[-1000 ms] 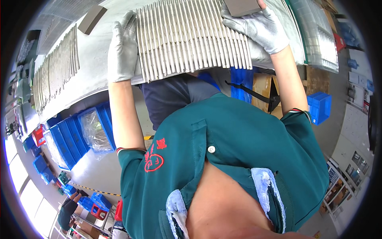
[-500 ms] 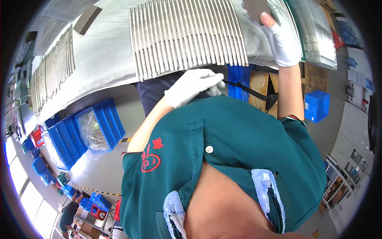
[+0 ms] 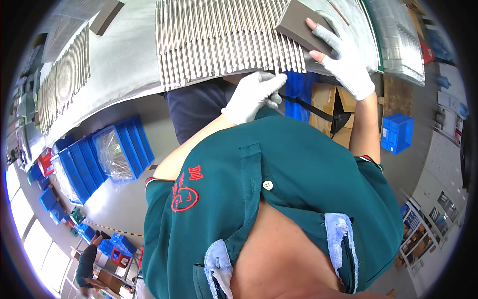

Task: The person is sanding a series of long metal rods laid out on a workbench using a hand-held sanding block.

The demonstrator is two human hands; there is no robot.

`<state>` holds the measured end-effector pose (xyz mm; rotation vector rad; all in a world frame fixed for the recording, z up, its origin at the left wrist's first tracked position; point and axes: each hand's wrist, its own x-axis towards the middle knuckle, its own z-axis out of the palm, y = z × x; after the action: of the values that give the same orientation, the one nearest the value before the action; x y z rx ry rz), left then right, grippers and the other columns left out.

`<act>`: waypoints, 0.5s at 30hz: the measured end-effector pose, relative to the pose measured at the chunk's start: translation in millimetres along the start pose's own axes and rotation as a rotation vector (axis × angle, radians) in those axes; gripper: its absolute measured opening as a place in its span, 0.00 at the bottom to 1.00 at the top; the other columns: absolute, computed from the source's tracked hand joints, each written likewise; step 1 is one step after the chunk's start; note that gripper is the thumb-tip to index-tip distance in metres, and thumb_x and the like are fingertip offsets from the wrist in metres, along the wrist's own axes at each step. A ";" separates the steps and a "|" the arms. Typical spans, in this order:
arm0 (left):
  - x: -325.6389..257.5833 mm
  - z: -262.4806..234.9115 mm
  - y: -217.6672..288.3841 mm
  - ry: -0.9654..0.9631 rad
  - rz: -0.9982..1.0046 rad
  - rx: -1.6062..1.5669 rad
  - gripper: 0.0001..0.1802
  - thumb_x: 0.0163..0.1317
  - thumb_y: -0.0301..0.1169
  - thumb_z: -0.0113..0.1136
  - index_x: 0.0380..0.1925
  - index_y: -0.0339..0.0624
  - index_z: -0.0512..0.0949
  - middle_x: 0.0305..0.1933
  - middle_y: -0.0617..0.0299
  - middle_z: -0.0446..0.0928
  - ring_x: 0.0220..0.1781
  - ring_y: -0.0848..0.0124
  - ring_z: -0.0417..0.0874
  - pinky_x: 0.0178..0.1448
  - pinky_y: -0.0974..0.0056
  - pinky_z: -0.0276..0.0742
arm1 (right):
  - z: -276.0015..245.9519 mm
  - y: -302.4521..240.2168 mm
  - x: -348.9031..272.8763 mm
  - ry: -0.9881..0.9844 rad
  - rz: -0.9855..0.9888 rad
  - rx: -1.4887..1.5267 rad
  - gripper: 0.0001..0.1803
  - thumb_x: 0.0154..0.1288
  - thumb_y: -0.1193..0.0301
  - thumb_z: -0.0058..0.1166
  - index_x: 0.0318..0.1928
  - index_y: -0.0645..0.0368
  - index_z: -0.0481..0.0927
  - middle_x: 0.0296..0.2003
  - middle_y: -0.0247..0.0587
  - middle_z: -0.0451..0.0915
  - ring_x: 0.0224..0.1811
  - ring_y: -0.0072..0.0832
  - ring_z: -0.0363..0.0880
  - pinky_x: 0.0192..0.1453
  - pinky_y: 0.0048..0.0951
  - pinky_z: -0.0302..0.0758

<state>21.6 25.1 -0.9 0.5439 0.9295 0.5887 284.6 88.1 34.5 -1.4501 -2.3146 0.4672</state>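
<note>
A row of slim, shiny metal rods lies side by side on the white-covered table, near ends at its front edge. My right hand, in a white glove with bare fingertips, grips a grey-brown rectangular block. The block rests on or just above the rods at the row's right end; which of the two I cannot tell. My gloved left hand is at the front edge, thumb and fingers pinched together by the near ends of the rods. Whether it pinches a rod end is hidden.
Another grey-brown block and a second row of rods lie further left on the table. Clear plastic trays are stacked at right. Blue crates stand on the floor at left. A black strap hangs below the edge.
My right hand has brought the block leftward and nearer, from beside the rods to the row's right end. My left hand has risen slightly toward the rods' near ends.
</note>
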 end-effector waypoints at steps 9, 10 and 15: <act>-22.9 17.4 14.4 0.028 0.041 0.141 0.22 0.75 0.44 0.59 0.44 0.32 0.84 0.33 0.53 0.86 0.25 0.73 0.84 0.30 0.71 0.77 | -22.9 -35.2 6.0 -0.255 -0.245 0.158 0.26 0.62 0.65 0.65 0.63 0.43 0.85 0.75 0.50 0.65 0.76 0.47 0.64 0.79 0.42 0.60; -24.9 20.3 14.0 0.044 0.047 0.140 0.22 0.75 0.44 0.58 0.44 0.32 0.84 0.32 0.52 0.86 0.24 0.73 0.84 0.29 0.70 0.77 | -21.9 -43.6 8.9 -0.275 -0.300 0.113 0.26 0.62 0.64 0.65 0.63 0.42 0.85 0.75 0.50 0.65 0.75 0.48 0.65 0.79 0.42 0.61; -28.6 23.1 12.2 0.086 0.058 0.171 0.21 0.75 0.42 0.58 0.43 0.32 0.85 0.35 0.50 0.88 0.23 0.73 0.84 0.28 0.70 0.78 | -25.2 -47.9 8.6 -0.497 0.096 0.573 0.29 0.70 0.49 0.57 0.66 0.45 0.82 0.76 0.43 0.67 0.75 0.40 0.68 0.71 0.42 0.74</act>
<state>25.2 10.4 34.8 0.7048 1.0546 0.5916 255.5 78.0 79.8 -1.2480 -2.1660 1.5197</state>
